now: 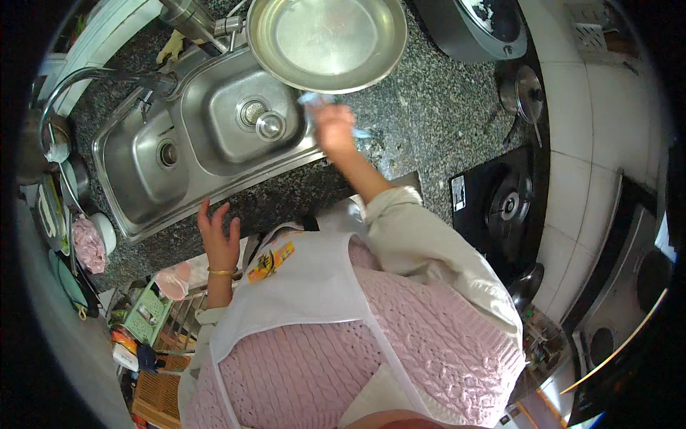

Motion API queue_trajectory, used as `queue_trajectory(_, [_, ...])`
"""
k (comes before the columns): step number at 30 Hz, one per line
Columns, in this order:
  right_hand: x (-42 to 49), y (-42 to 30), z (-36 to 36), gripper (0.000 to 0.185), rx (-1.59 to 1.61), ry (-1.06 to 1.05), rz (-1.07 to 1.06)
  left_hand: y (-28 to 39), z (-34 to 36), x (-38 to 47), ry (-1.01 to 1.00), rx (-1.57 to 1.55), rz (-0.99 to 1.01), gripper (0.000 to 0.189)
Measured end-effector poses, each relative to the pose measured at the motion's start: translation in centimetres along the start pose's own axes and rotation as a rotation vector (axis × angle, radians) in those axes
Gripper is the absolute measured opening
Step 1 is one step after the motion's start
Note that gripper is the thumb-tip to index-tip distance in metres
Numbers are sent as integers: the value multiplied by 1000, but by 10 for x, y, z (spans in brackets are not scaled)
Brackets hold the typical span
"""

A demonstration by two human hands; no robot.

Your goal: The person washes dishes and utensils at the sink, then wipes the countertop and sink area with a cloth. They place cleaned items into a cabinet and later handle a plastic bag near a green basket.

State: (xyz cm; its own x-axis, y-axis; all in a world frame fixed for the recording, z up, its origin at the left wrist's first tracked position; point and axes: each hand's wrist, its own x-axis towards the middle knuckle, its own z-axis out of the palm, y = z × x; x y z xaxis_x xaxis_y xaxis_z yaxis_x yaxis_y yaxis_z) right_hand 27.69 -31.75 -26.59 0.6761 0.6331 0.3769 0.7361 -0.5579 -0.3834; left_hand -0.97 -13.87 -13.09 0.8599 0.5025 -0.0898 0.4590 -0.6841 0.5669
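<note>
My right hand (335, 127) presses a light-blue cloth (363, 133) onto the speckled stone counter, at the right rim of the double sink. Parts of the cloth stick out on both sides of the hand, which is slightly blurred. Just beyond it stands a wide metal pan (328, 37), overlapping the sink's far corner. My left hand (220, 230) hovers by the counter's front edge with its fingers apart and nothing in it. The stainless-steel sink (209, 179) has two basins; a round metal strainer (270, 126) lies beside the larger basin's drain.
A curved faucet (107, 75) arches over the smaller basin. To the right are a black gas hob (504, 206), a small lidded pot (528, 96) and a grey rice cooker (482, 32). A pink cloth (88, 244) and bowls crowd the left end. A green basket (147, 311) sits lower left.
</note>
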Motion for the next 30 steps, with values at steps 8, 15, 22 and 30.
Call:
queue_trajectory(8, [12,-129,-38,46,561,-69,-37,-27,-33,-1,-2,67,32,31])
queue_trajectory(15, [-56,94,-170,31,536,470,705,-35,-30,3,-62,-17,123,31])
queue_trajectory(22, [-122,207,-143,48,-163,213,689,-46,-38,-12,-127,-60,83,31])
queue_trajectory(30, [-120,-24,-70,33,-165,19,254,-62,-45,-21,-145,-21,121,31])
